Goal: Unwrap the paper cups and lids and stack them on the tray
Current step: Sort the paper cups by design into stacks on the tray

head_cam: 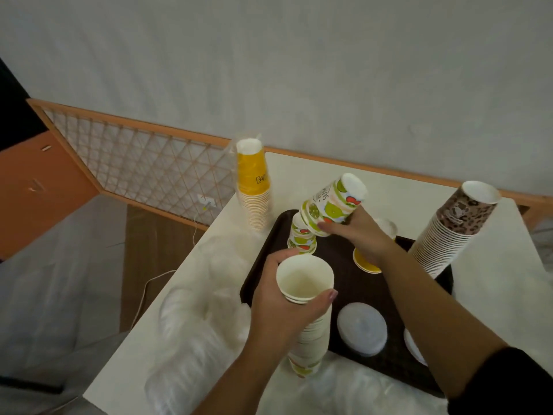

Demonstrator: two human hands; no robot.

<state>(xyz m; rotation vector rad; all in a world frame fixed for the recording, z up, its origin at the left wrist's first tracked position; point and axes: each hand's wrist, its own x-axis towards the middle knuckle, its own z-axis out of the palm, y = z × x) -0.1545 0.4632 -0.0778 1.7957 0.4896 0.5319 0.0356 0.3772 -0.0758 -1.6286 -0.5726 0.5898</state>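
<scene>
While tilted, the fruit-print cup (pixel 335 205) shows green limes.

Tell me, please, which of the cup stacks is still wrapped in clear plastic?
The yellow cup stack at the table's far left corner, off the tray: clear film bunches above its top. The leopard-print stack and the fruit-print stacks in both hands are bare.

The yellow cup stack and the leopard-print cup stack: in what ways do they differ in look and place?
The yellow cup stack stands on the white table beyond the tray's far left corner; the leopard-print cup stack is at the tray's right edge. The yellow stack has clear wrap at its top; the leopard-print stack shows none. The yellow stack looks shorter. Both are nested upside down, and no hand touches either.
</scene>
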